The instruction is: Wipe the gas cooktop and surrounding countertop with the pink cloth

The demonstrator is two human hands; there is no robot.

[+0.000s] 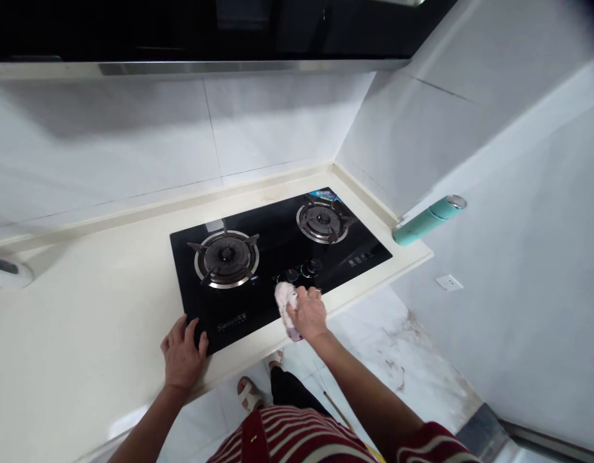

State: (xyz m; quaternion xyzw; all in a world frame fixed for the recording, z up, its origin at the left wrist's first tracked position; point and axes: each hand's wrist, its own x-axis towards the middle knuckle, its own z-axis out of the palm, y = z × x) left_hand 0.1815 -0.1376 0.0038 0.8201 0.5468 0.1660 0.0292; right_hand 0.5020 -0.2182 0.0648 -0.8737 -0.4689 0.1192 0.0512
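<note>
Counter: pale
Left hand: spread (at hob corner)
Right hand: clutching cloth
Knobs: could turn if cloth snags

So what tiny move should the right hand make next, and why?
Perhaps slide the pale cloth gently around the nearer knob on the black stove. The right hand already holds the cloth at the stove's front edge, close to that knob, while the left hand rests by the stove's front left corner, away from the knobs.
</note>
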